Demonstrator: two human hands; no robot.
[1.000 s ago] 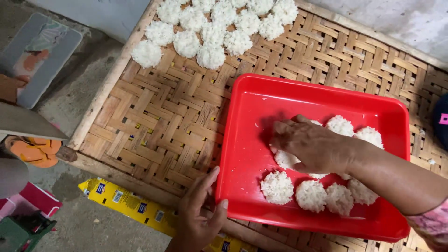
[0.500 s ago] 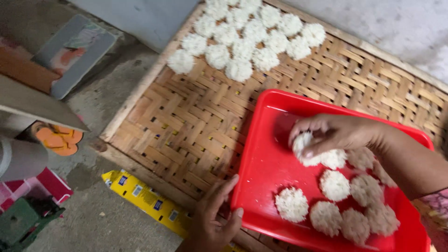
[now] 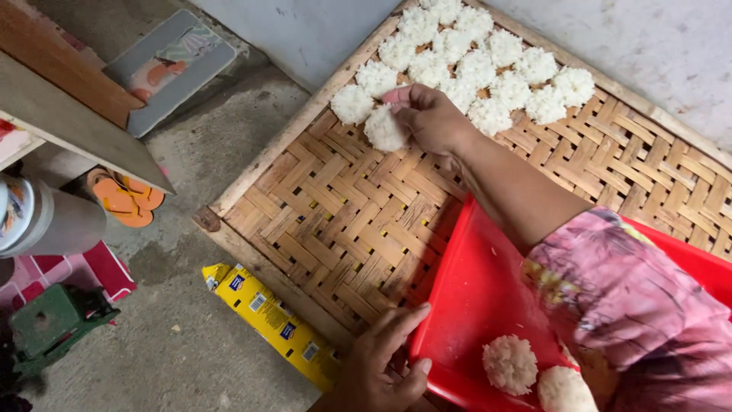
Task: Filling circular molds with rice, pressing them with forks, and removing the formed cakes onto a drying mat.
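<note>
Rice cakes: about fourteen on the woven bamboo tray (image 3: 343, 221), one (image 3: 383, 128) pinched in the right hand (image 3: 431, 118), two visible in the red tray (image 3: 473, 305), others hidden by the sleeve (image 3: 633, 313). Left hand (image 3: 381, 366) grips the red tray's edge.

Bare hands (image 3: 431, 118), right arm in pink floral-patterned sleeve (image 3: 633, 305)

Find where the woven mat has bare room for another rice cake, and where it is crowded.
Bare weave lies between the rice cake cluster and the red tray, below the right hand. The mat's far corner is crowded with touching cakes.
</note>
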